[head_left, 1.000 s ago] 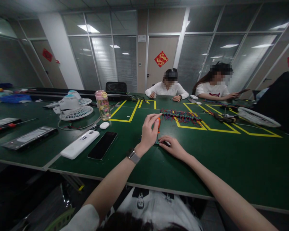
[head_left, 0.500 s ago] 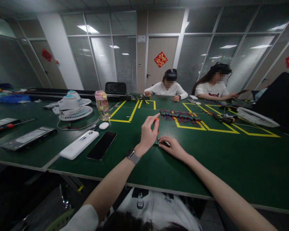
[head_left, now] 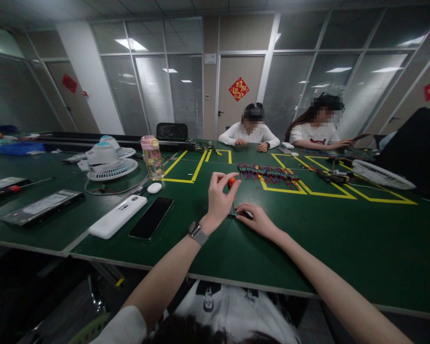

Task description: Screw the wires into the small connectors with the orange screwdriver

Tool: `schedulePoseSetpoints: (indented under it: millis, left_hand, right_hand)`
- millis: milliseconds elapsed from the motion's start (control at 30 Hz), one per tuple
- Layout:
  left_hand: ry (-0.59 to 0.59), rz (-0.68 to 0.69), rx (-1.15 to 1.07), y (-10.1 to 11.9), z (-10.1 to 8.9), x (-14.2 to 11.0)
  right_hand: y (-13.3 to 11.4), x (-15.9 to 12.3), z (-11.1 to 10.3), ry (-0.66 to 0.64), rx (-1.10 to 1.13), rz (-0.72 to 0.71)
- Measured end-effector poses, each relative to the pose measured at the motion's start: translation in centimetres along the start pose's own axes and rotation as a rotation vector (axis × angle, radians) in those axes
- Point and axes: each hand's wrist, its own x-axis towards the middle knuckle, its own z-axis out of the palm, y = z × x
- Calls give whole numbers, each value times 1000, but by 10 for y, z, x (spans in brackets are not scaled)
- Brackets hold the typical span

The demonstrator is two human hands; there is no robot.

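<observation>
My left hand (head_left: 218, 197) is closed around the orange handle of a screwdriver (head_left: 231, 182), thumb and fingers curled about its top. The screwdriver stands nearly upright, its thin shaft running down to a small green circuit board (head_left: 232, 214) on the table. From the right, my right hand (head_left: 258, 220) pinches the board's edge and rests on the tabletop. Most of the board is hidden by my hands, and the exact spot under the tip is too small to make out.
Beyond my hands lies a bundle of small boards with red and blue wires (head_left: 268, 175). To the left are a black phone (head_left: 151, 217), a white power bank (head_left: 118, 216), a bottle (head_left: 152, 157) and a fan (head_left: 112, 162). Two people (head_left: 251, 131) sit opposite.
My left fingers have shifted around the screwdriver handle, with the index finger drawn back and more handle showing. My right hand stays put. Across the table, a person's hand has lowered to the tabletop.
</observation>
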Motion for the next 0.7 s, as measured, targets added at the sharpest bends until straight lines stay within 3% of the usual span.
schedulePoseSetpoints:
  millis: [467, 700]
  left_hand:
    - [-12, 60, -51, 1, 1, -1]
    - [71, 45, 18, 1, 2, -2]
  right_hand:
    - [-2, 0, -1, 4, 5, -5]
    - [-2, 0, -1, 9, 15, -14]
